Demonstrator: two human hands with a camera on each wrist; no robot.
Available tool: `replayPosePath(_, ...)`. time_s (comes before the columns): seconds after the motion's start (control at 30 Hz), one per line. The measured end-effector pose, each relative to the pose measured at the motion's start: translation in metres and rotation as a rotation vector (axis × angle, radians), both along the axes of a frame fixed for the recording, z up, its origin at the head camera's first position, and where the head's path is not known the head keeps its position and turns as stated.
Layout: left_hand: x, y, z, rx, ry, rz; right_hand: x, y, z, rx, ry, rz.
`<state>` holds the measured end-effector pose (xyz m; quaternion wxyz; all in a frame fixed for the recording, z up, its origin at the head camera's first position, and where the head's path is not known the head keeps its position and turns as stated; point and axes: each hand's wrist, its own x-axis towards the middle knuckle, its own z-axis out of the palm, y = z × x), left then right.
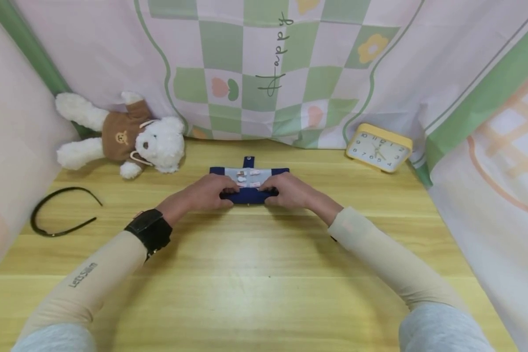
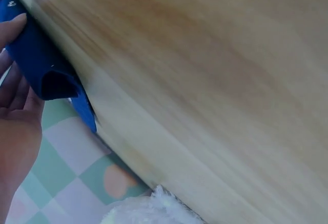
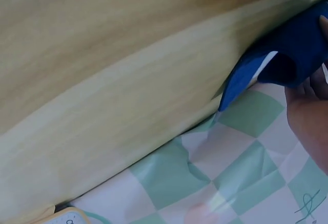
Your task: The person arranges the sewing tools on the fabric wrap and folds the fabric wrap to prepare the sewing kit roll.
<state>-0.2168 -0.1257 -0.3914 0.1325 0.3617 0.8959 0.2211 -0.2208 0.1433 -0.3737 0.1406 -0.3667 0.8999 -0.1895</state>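
A navy blue fabric roll-up pouch (image 1: 248, 197) lies on the table in front of the person. Its near edge is rolled over into a tube, whose open end shows in both wrist views. The pale grey lining (image 1: 248, 177) holds several small pink-and-white pieces, too small to identify. A snap strap (image 1: 249, 162) points away at the far side. The left hand (image 1: 209, 192) grips the roll's left end, thumb on the near side in the left wrist view. At its right end the right hand (image 1: 292, 190) grips the same roll, fingers partly out of the right wrist view.
To the back left a white plush bear (image 1: 160, 145) in a brown top lies on its side. A black headband (image 1: 35, 215) rests at the left. A yellow clock (image 1: 378, 147) stands at the back right. Patterned cloth (image 1: 268, 58) hangs behind the wooden table (image 1: 246, 283).
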Motion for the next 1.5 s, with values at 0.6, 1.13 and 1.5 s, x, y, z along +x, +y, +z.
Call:
replayPosePath(0.6, -0.004, -0.01, 0.016, 0.235, -0.171, 0.049, -0.014, 0.005, 0.022, -0.095, -0.23, 0.095)
replayPosePath(1.13, -0.019, -0.012, 0.006, 0.265, -0.171, 0.185, -0.042, -0.006, 0.008, -0.092, -0.294, -0.081)
replayPosePath(1.5, -0.008, 0.01, 0.004, 0.128, -0.009, 0.115, -0.045, -0.012, 0.004, -0.137, -0.347, -0.147)
